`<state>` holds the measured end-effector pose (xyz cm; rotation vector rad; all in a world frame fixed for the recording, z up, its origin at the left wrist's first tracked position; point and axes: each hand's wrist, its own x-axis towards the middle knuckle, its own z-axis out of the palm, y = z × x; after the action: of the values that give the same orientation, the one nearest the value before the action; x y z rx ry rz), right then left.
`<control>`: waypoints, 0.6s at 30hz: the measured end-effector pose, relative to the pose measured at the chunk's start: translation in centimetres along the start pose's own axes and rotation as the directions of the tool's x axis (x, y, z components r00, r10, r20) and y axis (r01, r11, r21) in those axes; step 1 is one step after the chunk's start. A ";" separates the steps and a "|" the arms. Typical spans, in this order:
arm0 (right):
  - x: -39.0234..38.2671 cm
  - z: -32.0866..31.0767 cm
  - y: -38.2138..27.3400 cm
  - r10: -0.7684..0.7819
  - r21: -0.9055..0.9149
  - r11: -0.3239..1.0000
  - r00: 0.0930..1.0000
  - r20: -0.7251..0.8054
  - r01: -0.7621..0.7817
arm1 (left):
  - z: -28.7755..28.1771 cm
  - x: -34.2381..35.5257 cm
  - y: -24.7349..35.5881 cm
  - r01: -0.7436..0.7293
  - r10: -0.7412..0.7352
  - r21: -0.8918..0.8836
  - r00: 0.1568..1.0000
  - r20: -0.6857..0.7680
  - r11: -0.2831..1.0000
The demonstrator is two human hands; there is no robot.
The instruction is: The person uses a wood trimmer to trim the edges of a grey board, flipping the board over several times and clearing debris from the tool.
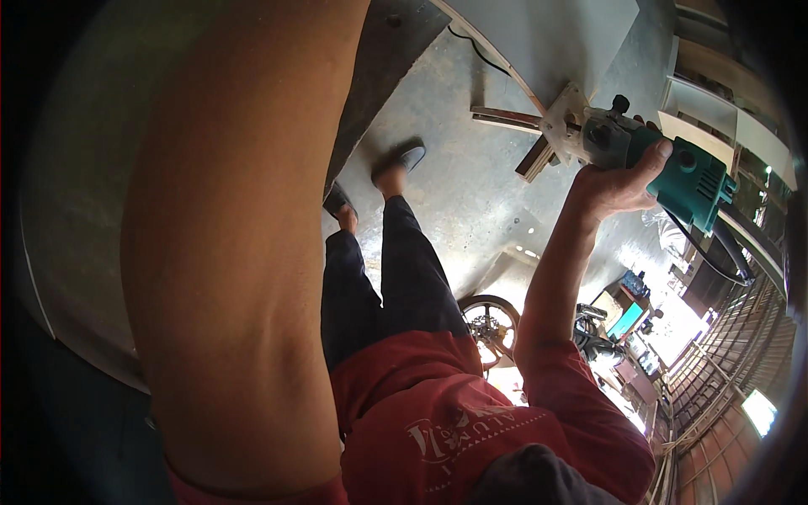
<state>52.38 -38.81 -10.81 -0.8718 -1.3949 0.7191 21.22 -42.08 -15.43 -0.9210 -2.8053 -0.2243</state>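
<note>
My right hand [627, 181] grips a green handheld power tool [690, 181], a trim router with a clear guard, black knob and cord. The tool is held sideways, its pale square base [562, 126] facing the edge of a light grey board [572, 34]. Whether base and board touch, I cannot tell. My left forearm [236, 236] rises large along the left side and leaves the top of the picture, so my left hand is out of view. Short wooden strips [505, 118] lie beside the base, over the concrete floor.
My feet in dark slippers [396, 160] stand on the concrete floor [454, 202]. A dark board edge [391, 34] borders the upper left. Behind me are a motorbike wheel [488, 328], a cluttered desk with a lit screen [623, 320], shelving [707, 118] and a grid-like wall [715, 362].
</note>
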 end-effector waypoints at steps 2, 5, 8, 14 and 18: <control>0.0 0.1 0.1 0.009 0.011 1.000 1.000 -0.013 -0.009 | 0.1 0.1 0.0 -0.003 0.003 -0.006 1.000 0.003 1.000; 0.2 0.1 0.4 -0.046 0.053 0.998 0.999 0.008 0.046 | 0.3 -0.1 -0.4 -0.014 0.014 -0.018 1.000 -0.028 1.000; 0.4 -0.1 1.0 -0.060 0.096 0.994 0.998 0.000 0.059 | -0.1 -0.2 -0.3 -0.014 0.015 -0.028 1.000 0.015 1.000; 0.4 -0.2 1.7 -0.088 0.133 0.987 0.996 -0.035 0.092 | -0.1 -1.5 -1.1 -0.021 0.021 -0.012 1.000 0.001 1.000; 0.1 -0.1 1.2 -0.103 0.047 0.993 0.994 -0.019 0.104 | -0.3 -2.2 -1.4 -0.020 0.020 -0.026 1.000 -0.003 0.999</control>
<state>52.61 -38.14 -11.80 -0.7604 -1.3926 0.6620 22.18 -44.54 -15.77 -0.9529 -2.7955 -0.2596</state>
